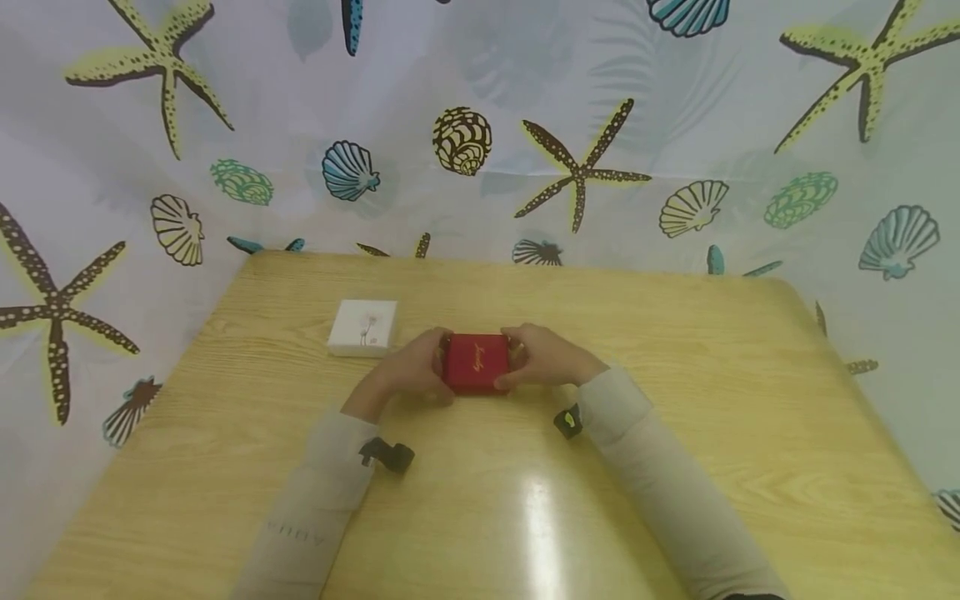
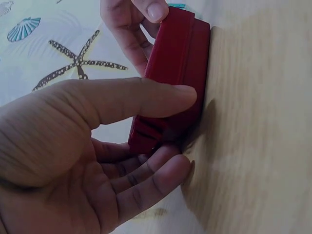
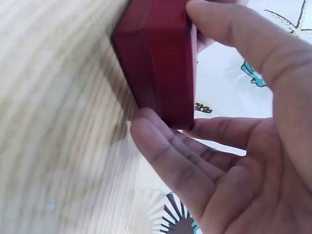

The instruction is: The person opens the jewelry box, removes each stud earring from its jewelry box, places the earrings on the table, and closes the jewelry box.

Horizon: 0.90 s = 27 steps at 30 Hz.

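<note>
A small red gift box (image 1: 477, 363) with gold script on its lid sits on the table between both hands. The lid is on, and a seam runs along its side (image 2: 187, 53) in the left wrist view. My left hand (image 1: 417, 365) holds the box's left end, thumb along the near side and fingers curled at the far corner. At the right end, my right hand (image 1: 551, 357) holds it with the thumb at the near corner and fingertips (image 3: 146, 129) at the far one. To the left lies a white square box (image 1: 363, 327) with a flower print, touched by neither hand.
The light wood table (image 1: 712, 417) has its back edge against a cloth (image 1: 465, 75) printed with starfish and shells, which also hangs on both sides. A black device is strapped at each cuff. A bright reflection lies on the tabletop nearer the body.
</note>
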### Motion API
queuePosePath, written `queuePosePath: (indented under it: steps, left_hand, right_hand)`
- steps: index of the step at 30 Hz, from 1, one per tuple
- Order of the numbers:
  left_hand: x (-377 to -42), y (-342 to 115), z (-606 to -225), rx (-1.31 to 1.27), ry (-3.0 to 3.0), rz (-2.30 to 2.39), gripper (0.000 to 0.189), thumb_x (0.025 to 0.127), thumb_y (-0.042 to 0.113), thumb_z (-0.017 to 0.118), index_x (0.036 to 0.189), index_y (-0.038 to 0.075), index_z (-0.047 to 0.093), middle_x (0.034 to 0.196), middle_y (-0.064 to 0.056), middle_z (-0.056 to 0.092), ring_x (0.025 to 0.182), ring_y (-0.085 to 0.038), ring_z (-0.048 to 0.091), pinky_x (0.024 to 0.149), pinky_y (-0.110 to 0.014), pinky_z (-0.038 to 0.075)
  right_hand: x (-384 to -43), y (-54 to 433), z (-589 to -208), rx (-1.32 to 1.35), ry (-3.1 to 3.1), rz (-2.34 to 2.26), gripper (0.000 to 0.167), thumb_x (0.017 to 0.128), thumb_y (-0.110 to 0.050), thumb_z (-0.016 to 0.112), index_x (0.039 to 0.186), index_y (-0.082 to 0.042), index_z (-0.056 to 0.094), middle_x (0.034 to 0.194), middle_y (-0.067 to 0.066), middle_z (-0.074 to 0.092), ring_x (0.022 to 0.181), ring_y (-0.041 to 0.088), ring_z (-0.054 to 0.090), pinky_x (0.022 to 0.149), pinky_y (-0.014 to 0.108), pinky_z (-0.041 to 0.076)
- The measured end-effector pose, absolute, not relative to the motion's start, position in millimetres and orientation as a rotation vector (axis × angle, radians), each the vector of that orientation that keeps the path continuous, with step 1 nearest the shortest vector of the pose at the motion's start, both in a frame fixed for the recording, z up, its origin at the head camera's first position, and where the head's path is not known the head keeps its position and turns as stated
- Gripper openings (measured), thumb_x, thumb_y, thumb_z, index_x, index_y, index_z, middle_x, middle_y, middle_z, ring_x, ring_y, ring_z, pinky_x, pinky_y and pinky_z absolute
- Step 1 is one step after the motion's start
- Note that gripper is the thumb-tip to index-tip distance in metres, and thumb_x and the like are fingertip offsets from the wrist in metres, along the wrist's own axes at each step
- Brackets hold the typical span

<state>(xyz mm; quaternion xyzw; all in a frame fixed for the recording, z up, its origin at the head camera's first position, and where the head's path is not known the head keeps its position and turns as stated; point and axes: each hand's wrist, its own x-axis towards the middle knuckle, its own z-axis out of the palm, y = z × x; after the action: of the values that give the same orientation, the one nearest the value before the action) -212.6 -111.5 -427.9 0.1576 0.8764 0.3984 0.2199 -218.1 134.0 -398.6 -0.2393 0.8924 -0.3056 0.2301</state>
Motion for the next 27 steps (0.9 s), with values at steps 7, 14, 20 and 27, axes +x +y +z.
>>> queuePosePath:
  steps: [7, 14, 20, 27]
  left_hand:
    - [-193, -101, -430, 0.416, 2.369, 1.153, 0.095, 0.066, -0.002, 0.086, 0.146, -0.002, 0.035, 0.130, -0.017, 0.057, 0.110, -0.028, 0.064, 0.098, -0.039, 0.054]
    - [-173, -92, -428, 0.431, 2.382, 1.154, 0.094, 0.064, -0.003, 0.087, 0.144, -0.004, 0.038, 0.123, -0.017, 0.059, 0.097, -0.024, 0.066, 0.088, -0.035, 0.057]
    - [-164, -93, -426, 0.449, 2.382, 1.155, 0.102, 0.065, -0.001, 0.088, 0.149, -0.006, 0.030, 0.132, -0.020, 0.055, 0.100, -0.025, 0.068, 0.091, -0.035, 0.057]
    - [-163, -96, -432, 0.479, 2.371, 1.180, 0.106, 0.064, -0.003, 0.086, 0.151, -0.003, 0.027, 0.140, -0.020, 0.047, 0.100, -0.022, 0.066, 0.090, -0.034, 0.056]
  right_hand:
    - [-193, 145, -395, -0.636, 2.449, -0.864, 0.092, 0.081, -0.026, 0.082, 0.150, 0.010, 0.032, 0.131, 0.022, 0.058, 0.110, 0.029, 0.067, 0.101, 0.043, 0.052]
    - [-172, 154, -394, -0.710, 2.509, -0.811, 0.089, 0.081, -0.030, 0.082, 0.146, 0.011, 0.038, 0.126, 0.020, 0.060, 0.115, 0.033, 0.063, 0.100, 0.045, 0.052]
    - [-160, 156, -392, -0.786, 2.594, -0.736, 0.097, 0.078, -0.038, 0.084, 0.148, 0.010, 0.036, 0.126, 0.023, 0.057, 0.111, 0.032, 0.062, 0.098, 0.047, 0.052]
    - [-153, 140, -378, -0.737, 2.723, -0.591, 0.107, 0.068, -0.045, 0.089, 0.151, -0.002, 0.038, 0.149, 0.018, 0.045, 0.133, 0.034, 0.050, 0.104, 0.053, 0.048]
